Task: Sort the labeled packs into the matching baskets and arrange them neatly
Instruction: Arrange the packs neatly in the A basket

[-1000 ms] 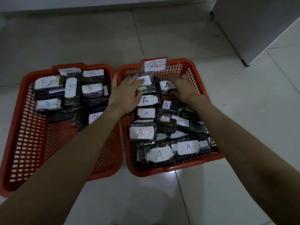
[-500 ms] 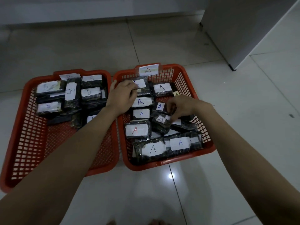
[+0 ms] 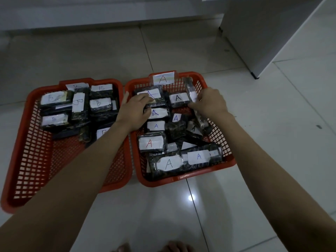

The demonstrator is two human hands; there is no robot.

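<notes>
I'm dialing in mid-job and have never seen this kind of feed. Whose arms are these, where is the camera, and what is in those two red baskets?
There is no machine here: a person works with bare hands, and the one camera sits on their head, looking down at a tiled floor. Two red baskets stand side by side. The left basket holds dark wrapped packs labeled B; the right basket, tagged A on its far rim, holds packs labeled A. The left hand rests on a pack at the far end of the right basket. The right hand grips one pack, tilted up on end.
</notes>
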